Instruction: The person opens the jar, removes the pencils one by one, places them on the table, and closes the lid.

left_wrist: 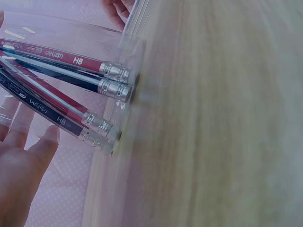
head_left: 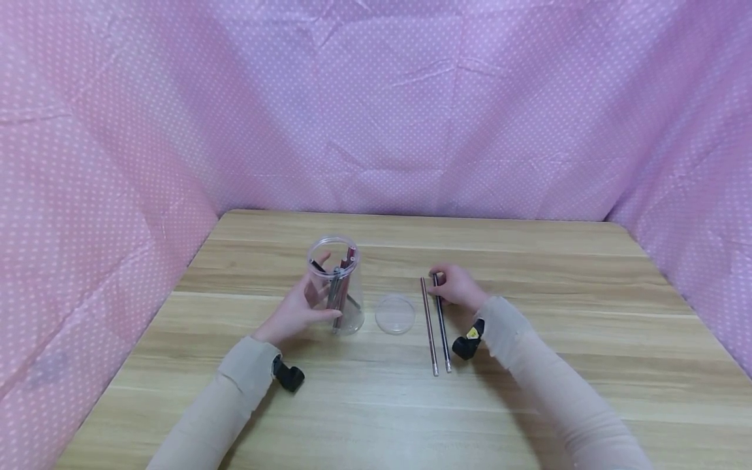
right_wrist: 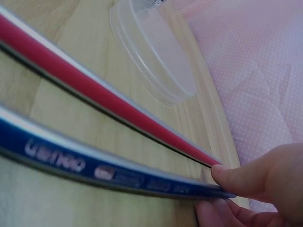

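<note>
A clear plastic jar (head_left: 356, 305) without its lid stands upright on the table. My left hand (head_left: 298, 309) grips its side, thumb in front and fingers behind. Inside lean several red and dark blue pencils (left_wrist: 78, 60), their silver-banded eraser ends down at the base. To the right, a dark blue pencil (head_left: 442, 326) lies lengthwise, and my right hand (head_left: 461, 287) pinches its far end between thumb and fingers. Close beside it on the left is a red pencil (head_left: 429, 326); the right thumb tip reaches near its far end in the right wrist view.
A round clear lid (head_left: 395, 314) lies on the wooden table (head_left: 352, 418) between the jar and the two loose pencils. Pink dotted cloth (head_left: 376, 117) hangs behind the table and along both sides. Each wrist carries a small black camera (head_left: 288, 376).
</note>
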A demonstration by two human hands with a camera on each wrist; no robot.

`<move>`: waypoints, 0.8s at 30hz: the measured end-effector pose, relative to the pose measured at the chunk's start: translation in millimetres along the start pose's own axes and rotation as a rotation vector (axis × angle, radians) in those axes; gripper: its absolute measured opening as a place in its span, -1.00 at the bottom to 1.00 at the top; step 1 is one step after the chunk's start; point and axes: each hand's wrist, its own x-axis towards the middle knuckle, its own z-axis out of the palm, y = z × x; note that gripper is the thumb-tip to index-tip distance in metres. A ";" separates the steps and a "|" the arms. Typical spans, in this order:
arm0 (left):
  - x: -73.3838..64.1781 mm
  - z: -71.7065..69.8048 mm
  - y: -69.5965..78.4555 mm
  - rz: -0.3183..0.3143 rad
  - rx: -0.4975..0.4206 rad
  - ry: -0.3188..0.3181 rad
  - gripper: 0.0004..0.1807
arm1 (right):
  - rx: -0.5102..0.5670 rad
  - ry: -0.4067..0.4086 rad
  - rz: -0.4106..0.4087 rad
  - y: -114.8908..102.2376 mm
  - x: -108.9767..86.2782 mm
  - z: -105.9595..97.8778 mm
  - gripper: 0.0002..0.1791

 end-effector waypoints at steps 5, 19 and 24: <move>0.8 -0.5 -0.9 -0.001 -0.005 -0.002 0.19 | -0.031 -0.009 -0.007 -2.8 -1.6 -1.2 -0.51; 1.1 -2.9 -2.7 -0.006 -0.018 -0.010 0.18 | -0.061 0.005 -0.001 -7.1 -1.1 1.3 -0.52; 2.1 -3.4 -2.5 -0.005 -0.003 -0.009 0.18 | -0.070 0.013 -0.005 -9.0 -1.6 3.0 -0.53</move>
